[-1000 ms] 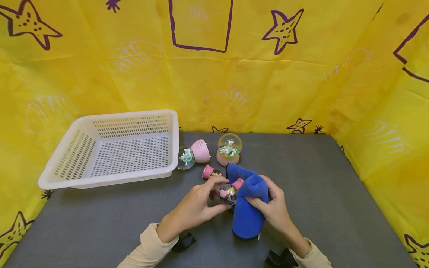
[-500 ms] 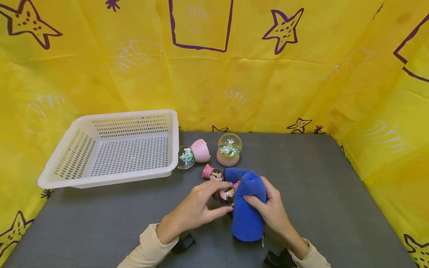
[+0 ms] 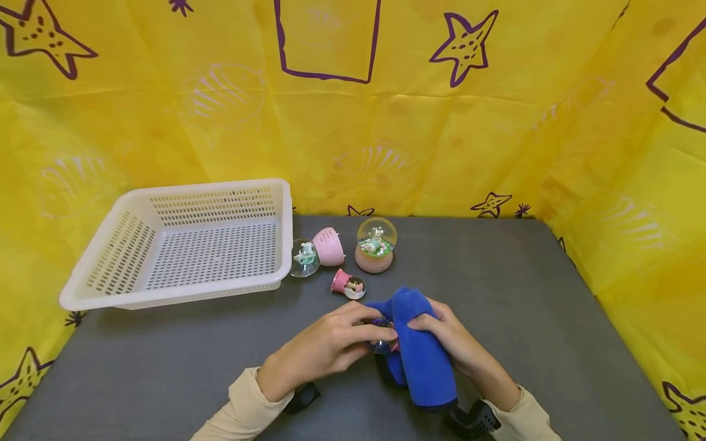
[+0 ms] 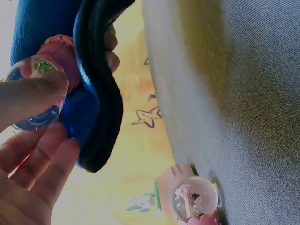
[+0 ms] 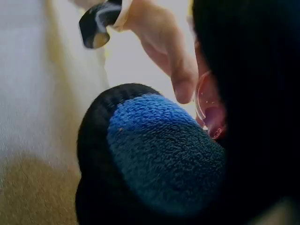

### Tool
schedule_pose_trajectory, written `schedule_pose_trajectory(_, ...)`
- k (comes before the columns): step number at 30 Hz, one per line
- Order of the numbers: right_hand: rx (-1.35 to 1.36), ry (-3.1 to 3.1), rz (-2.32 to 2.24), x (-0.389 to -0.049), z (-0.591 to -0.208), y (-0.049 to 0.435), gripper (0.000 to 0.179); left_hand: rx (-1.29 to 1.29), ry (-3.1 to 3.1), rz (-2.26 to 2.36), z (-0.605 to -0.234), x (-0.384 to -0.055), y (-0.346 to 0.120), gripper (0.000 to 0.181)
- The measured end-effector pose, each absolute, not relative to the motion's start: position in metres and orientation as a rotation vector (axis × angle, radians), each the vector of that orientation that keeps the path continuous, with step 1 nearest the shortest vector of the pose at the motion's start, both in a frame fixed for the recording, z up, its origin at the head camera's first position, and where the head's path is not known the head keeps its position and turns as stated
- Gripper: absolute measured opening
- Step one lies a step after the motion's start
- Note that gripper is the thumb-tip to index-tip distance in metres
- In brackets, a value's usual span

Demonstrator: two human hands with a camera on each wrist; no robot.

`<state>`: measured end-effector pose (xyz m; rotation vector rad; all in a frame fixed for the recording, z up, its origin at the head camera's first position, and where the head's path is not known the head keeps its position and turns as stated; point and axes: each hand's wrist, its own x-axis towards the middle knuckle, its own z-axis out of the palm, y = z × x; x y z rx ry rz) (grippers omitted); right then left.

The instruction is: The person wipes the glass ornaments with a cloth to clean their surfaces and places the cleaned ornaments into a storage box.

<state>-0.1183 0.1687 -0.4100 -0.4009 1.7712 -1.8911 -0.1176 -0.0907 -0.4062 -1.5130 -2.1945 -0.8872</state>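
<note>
Between thumb and fingers my left hand (image 3: 333, 340) holds a small snow globe (image 3: 380, 344) by its clear ball. In the left wrist view the globe's pink base (image 4: 63, 58) lies against the fold of a blue cloth (image 4: 86, 112), with green bits inside the ball. My right hand (image 3: 455, 337) grips the folded blue cloth (image 3: 425, 361), its thumb on top and the other fingers mostly hidden behind. The right wrist view is largely filled by the cloth (image 5: 159, 145), with my left hand (image 5: 164, 42) and part of the globe (image 5: 211, 103) beyond it.
A white perforated basket (image 3: 270, 283) stands at the left. Beside it a larger pink-based snow globe (image 3: 330, 247) lies on its side. Another snow globe (image 3: 375, 260) stands upright at the back. A small pink one (image 3: 349, 284) lies just beyond my hands. Yellow printed fabric (image 3: 353, 122) surrounds the table.
The cloth and my right hand have shifted slightly down, and the cloth's lower end has swung right. My left fingers now reach over the globe's ball, which sits a little lower.
</note>
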Motion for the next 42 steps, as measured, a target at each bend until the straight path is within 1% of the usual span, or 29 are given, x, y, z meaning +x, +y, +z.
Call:
schedule_pose_trajectory(4,-0.246,1.732,-1.907,-0.119,-0.410,0.169,0.026,-1.502,-2.180,-0.874,-0.406,-0.119,-0.091,0.050)
schedule_pose_trajectory(9,-0.202,1.646,-1.970,-0.119,-0.412,0.168,0.018,-1.478,-2.152,-0.952,-0.405,-0.121,-0.092,0.051)
schedule_pose_trajectory(11,-0.188,1.606,-1.983,-0.119,-0.412,0.168,0.019,-1.479,-2.130,-0.969,-0.404,-0.121,-0.093,0.051)
schedule_pose_trajectory(14,-0.197,1.595,-1.961,-0.118,-0.412,0.168,0.026,-1.482,-2.094,-0.919,-0.403,-0.122,-0.092,0.048)
schedule_pose_trajectory(19,-0.313,1.634,-1.874,-0.117,-0.411,0.167,0.051,-1.466,-2.086,-0.780,-0.403,-0.120,-0.092,0.037)
schedule_pose_trajectory(21,-0.354,1.659,-1.861,-0.117,-0.411,0.166,0.054,-1.461,-2.101,-0.742,-0.404,-0.120,-0.092,0.035)
schedule_pose_trajectory(24,-0.389,1.737,-1.860,-0.116,-0.411,0.164,0.052,-1.447,-2.119,-0.700,-0.404,-0.119,-0.092,0.033)
schedule_pose_trajectory(27,-0.380,1.855,-1.875,-0.115,-0.412,0.161,0.046,-1.435,-2.106,-0.690,-0.404,-0.120,-0.092,0.032)
schedule_pose_trajectory(29,-0.356,1.942,-1.901,-0.114,-0.412,0.159,0.038,-1.419,-2.085,-0.691,-0.404,-0.121,-0.092,0.034)
schedule_pose_trajectory(32,-0.297,2.025,-1.978,-0.112,-0.413,0.156,0.019,-1.392,-2.058,-0.716,-0.403,-0.123,-0.092,0.041)
schedule_pose_trajectory(33,-0.277,2.042,-2.012,-0.112,-0.413,0.156,0.014,-1.384,-2.056,-0.729,-0.403,-0.124,-0.092,0.044)
schedule_pose_trajectory(34,-0.268,2.049,-2.049,-0.111,-0.413,0.155,0.013,-1.374,-2.057,-0.747,-0.403,-0.124,-0.092,0.046)
schedule_pose_trajectory(37,-0.265,2.066,-2.180,-0.110,-0.413,0.155,0.022,-1.344,-2.070,-0.817,-0.402,-0.125,-0.093,0.044)
schedule_pose_trajectory(42,-0.430,2.103,-2.339,-0.108,-0.414,0.153,0.034,-1.251,-2.111,-0.914,-0.402,-0.125,-0.095,0.045)
